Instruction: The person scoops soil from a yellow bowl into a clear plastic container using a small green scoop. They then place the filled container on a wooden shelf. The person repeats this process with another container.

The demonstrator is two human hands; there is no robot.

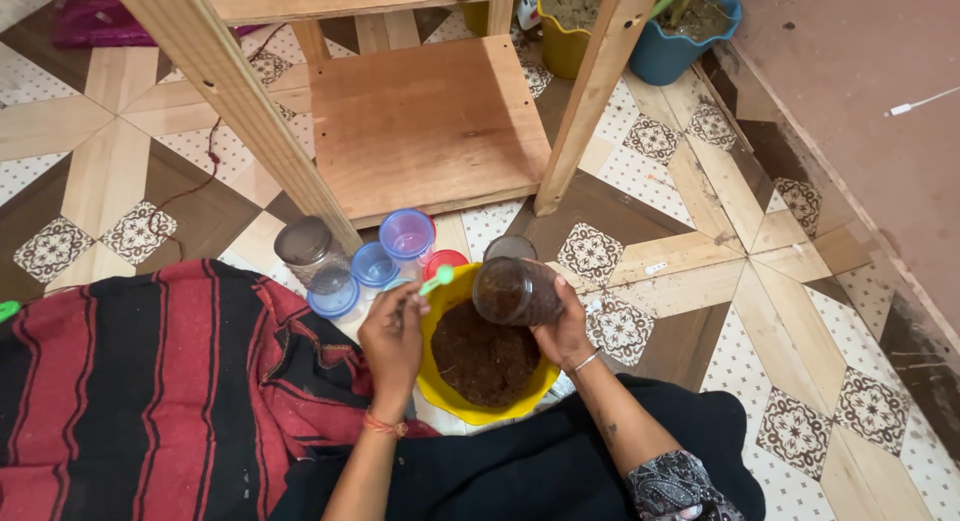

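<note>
A yellow pot [446, 394] full of dark soil [483, 356] stands on the floor in front of me. My right hand [563, 328] holds a clear plastic jar [513, 292] partly filled with soil, tilted over the pot's far rim. My left hand [392, 343] grips a small green spoon [435, 279] at the pot's left edge, its tip pointing toward the jar.
Several clear jars [309, 249] and blue lids [333, 299], plus a red lid [447, 260], cluster left of the pot. A wooden table's legs [238, 101] and low shelf [420, 126] stand beyond. A red-and-black striped cloth [150, 391] lies at left. Yellow and blue plant pots [668, 43] sit at the back.
</note>
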